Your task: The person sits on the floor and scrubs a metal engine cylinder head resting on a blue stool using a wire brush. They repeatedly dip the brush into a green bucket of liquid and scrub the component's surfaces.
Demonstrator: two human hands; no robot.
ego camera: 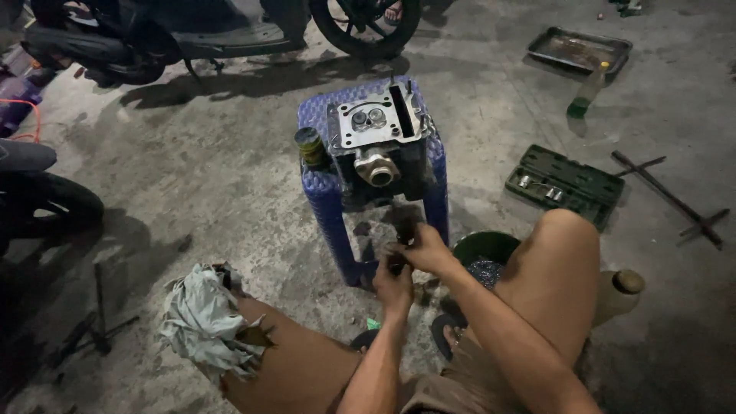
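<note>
A metal engine cylinder head (pixel 377 136) sits on top of a blue plastic stool (pixel 330 203), with a small round tin (pixel 310 146) beside it on the left. In front of the stool, low between my knees, my left hand (pixel 394 285) and my right hand (pixel 423 247) are closed together around a small dark part (pixel 402 227). What exactly the part is stays too dark and blurred to tell.
A pale rag (pixel 201 320) lies over my left knee. A green bowl (pixel 484 247) stands by my right knee, a green socket case (pixel 564 184) and cross wrench (pixel 668 198) further right. A metal tray (pixel 579 49), a bottle (pixel 589 90) and motorbikes (pixel 153 34) stand at the back.
</note>
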